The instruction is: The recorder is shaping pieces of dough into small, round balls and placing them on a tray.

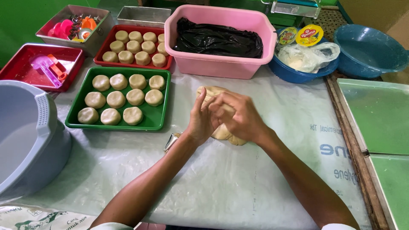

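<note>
Both hands, left hand (199,121) and right hand (238,116), closed on dough (213,91); bare sheet (238,187) nearside.

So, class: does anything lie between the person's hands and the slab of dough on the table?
Nothing visible does. The left hand and right hand press together directly on the dough slab, which lies on the plastic-covered table. A small metal cutter sits beside the left wrist, off to the side.

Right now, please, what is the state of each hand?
Left hand: fingers curled, pressing on the dough lump.
Right hand: laid over the same dough, fingers bent; whether it grips cannot be told.
</note>
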